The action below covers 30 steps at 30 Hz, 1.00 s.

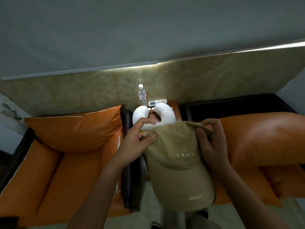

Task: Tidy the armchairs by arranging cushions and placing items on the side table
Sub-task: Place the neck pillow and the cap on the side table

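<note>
Starting leftmost, the orange cushion (77, 129) leans against the back of its armchair (49, 172); beside it the left hand (140, 141) pinches the rear rim of the beige cap (178, 162), thumb against curled fingers. The cap hangs between the chairs, brim pointing back at the person, while the right hand (212, 144) pinches the opposite rim. The side table (177, 112) lies straight ahead beyond both hands, equally near either.

**Orange, tan and white**

The fabric baseball cap (179, 162) is tan with pale lettering. The left plump leather cushion (74, 129) is orange with white piping; the right leather cushion (264, 138) is plain glossy orange. The U-shaped neck pillow (165, 113) is white, the wooden side table (177, 111) reddish brown, the stone wall panel (214, 80) marbled olive-beige.
</note>
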### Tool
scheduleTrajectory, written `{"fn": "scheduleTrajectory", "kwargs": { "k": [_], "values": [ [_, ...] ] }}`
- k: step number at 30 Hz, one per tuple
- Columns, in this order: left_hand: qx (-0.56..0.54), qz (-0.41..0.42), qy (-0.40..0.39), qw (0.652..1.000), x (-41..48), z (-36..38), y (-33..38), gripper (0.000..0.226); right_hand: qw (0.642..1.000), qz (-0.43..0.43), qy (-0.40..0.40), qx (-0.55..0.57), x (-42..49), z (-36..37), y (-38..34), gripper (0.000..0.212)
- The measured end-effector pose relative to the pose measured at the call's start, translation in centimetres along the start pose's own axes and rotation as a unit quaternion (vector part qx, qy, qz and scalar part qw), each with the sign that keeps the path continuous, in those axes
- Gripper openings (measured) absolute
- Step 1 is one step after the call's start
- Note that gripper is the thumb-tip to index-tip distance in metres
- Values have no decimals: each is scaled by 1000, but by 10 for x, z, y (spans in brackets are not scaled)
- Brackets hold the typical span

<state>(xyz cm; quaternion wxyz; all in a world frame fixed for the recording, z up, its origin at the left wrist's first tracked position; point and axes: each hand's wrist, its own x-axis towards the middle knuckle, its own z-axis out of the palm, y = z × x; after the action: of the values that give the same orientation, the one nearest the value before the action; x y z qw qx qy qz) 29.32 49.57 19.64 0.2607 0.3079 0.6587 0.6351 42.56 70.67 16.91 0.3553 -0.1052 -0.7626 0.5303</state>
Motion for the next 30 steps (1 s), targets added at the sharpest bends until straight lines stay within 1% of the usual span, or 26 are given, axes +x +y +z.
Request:
{"fn": "scheduleTrajectory", "kwargs": {
  "k": [2, 4, 7, 9, 11, 13, 16, 17, 20, 22, 23, 25, 26, 28, 29, 30],
  "values": [
    [-10, 9, 2, 1000, 2, 4, -1, 48, 1000, -8, -9, -2, -1, -3, 4, 28],
    [-15, 10, -2, 1000, 6, 5, -8, 59, 999, -14, -33, -19, 0, -8, 10, 39],
    [2, -3, -17, 1000, 14, 10, -20, 70, 997, 2, -76, -27, 1, -13, 25, 38],
    [9, -31, -37, 999, 22, 13, -30, 77, 996, 29, -83, -33, 4, -13, 37, 39],
    [32, -70, -57, 995, 32, 18, -41, 73, 995, 59, -78, -35, 9, -10, 48, 40],
    [72, -100, -38, 992, 44, 25, -50, 64, 992, 80, -85, -40, 16, -8, 59, 40],
    [92, -117, 8, 989, 64, 35, -60, 27, 981, 136, -139, -9, 33, -3, 69, 42],
    [98, -118, 10, 988, 70, 38, -62, 21, 975, 149, -166, -5, 40, -1, 72, 45],
    [108, -127, 16, 986, 90, 34, -67, 18, 955, 166, -246, -7, 61, 0, 87, 49],
    [106, -116, 35, 987, 103, 22, -72, 19, 947, 169, -273, 16, 74, -2, 99, 48],
    [109, -110, 44, 987, 110, 16, -73, 20, 948, 167, -271, 24, 80, 0, 104, 48],
    [127, -94, 62, 985, 123, 6, -76, 24, 957, 161, -240, 37, 90, 9, 114, 47],
    [136, -90, 66, 984, 129, 2, -78, 24, 963, 160, -212, 46, 96, 17, 118, 45],
    [136, -103, 63, 983, 141, -7, -83, 16, 976, 160, -140, 53, 110, 35, 127, 37],
    [130, -115, 52, 983, 148, -14, -88, 13, 980, 162, -103, 47, 118, 45, 133, 31],
    [124, -127, 41, 983, 154, -21, -95, 14, 983, 166, -70, 40, 127, 54, 140, 27]
  ]
}}
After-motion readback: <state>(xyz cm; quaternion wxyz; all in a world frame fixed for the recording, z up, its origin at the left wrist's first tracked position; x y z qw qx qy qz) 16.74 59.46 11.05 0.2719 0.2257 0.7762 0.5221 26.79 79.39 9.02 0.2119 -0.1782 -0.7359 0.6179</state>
